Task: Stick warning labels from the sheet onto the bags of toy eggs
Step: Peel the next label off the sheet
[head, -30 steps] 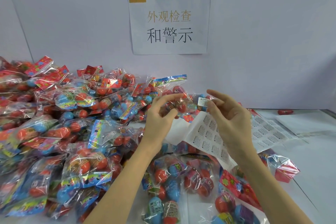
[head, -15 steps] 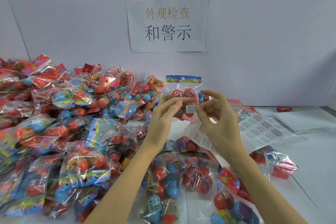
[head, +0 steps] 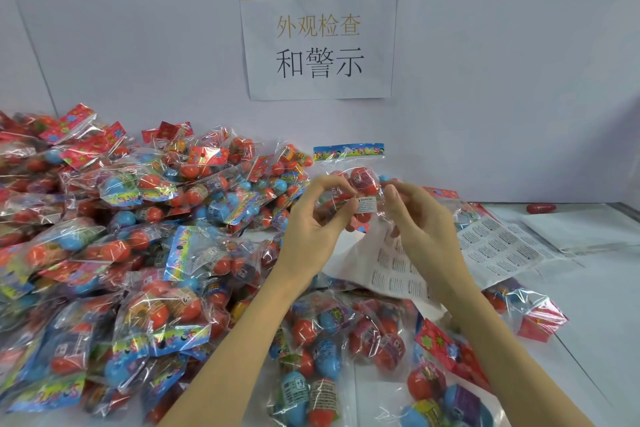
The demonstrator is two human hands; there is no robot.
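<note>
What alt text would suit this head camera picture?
Two hands, left hand and right hand, hold up a bag of toy eggs bearing a white warning label, above a label sheet and a pile of bags.

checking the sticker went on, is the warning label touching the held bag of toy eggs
Touching. The head view shows the warning label lying flat on the clear front of the held bag, with the left hand gripping the bag beside it.
</note>
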